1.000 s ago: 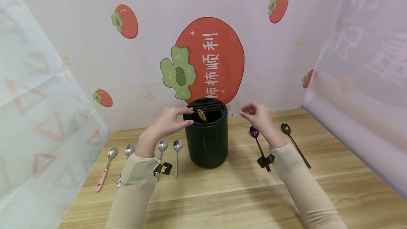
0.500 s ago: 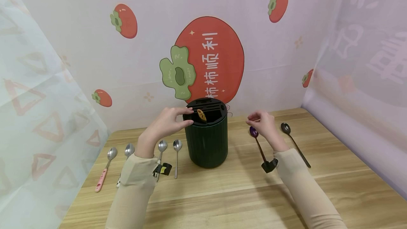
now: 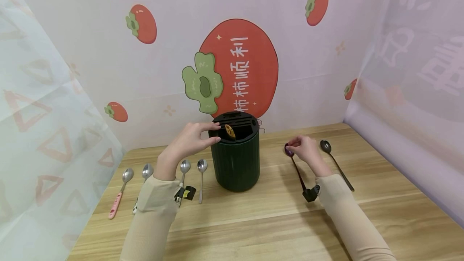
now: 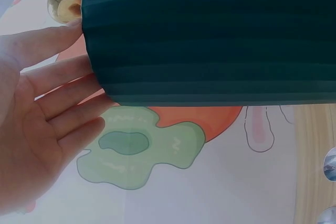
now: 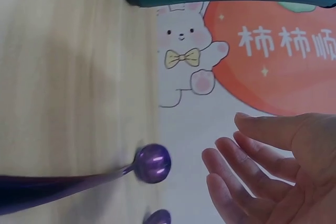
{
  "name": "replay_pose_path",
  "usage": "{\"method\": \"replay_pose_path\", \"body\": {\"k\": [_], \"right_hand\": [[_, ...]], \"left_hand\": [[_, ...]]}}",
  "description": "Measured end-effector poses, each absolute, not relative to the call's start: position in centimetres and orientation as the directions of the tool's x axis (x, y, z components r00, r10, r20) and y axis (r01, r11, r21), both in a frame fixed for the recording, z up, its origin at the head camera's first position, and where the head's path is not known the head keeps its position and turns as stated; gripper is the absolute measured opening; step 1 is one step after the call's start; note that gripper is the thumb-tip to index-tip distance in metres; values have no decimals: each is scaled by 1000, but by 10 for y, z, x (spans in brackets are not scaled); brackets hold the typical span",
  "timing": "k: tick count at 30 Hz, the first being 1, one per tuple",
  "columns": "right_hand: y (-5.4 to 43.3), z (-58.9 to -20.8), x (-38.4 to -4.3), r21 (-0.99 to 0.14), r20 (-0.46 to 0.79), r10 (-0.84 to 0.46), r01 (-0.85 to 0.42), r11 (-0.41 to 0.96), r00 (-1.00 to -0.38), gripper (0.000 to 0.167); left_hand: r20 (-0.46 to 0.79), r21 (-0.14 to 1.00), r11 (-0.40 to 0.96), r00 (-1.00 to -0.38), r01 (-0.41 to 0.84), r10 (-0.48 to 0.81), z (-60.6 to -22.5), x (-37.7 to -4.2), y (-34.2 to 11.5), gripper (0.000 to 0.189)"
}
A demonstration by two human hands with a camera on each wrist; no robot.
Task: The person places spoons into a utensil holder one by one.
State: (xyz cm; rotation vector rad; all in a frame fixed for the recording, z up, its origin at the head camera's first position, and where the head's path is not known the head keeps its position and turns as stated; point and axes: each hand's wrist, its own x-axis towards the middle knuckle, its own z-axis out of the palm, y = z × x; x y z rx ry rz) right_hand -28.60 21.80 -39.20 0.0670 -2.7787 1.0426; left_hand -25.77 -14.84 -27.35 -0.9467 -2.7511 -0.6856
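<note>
A dark green ribbed utensil holder (image 3: 237, 168) stands upright on the table, with a black slotted top. The gold bowl of a spoon (image 3: 230, 131) rises from its opening. My left hand (image 3: 188, 142) is at the holder's left rim, thumb and fingers extended; in the left wrist view the fingertips meet its edge, partly hidden behind it. Over on the right, my right hand (image 3: 306, 150) hovers at the bowl of a purple spoon (image 3: 298, 172). Seen in the right wrist view, its fingers are loosely bent, holding nothing, and apart from the purple spoon bowl (image 5: 152, 163).
Several silver spoons lie left of the holder, among them a pink-handled spoon (image 3: 119, 192) and a plain spoon (image 3: 201, 180). A dark spoon (image 3: 338, 164) lies right of the purple one. Printed cloth (image 3: 174, 19) closes the back and sides of the wooden table (image 3: 253, 228).
My right hand has come down and to the right, from beside the holder to the purple spoon's bowl. The left hand and the holder have stayed put.
</note>
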Motion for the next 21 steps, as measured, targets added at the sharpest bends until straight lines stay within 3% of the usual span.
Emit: {"method": "replay_pose_path", "body": {"k": [8,21], "right_hand": [[223,-403,-283,-649,158,13,-94,755,-987,21],[231,-416,-279,-659,21,31,9,752,-999,21]], "left_hand": [[297,353,695,-779,627,552,-274,-256,-149,40],[303,354,695,-780,625,547,-274,-256,-149,40]]}}
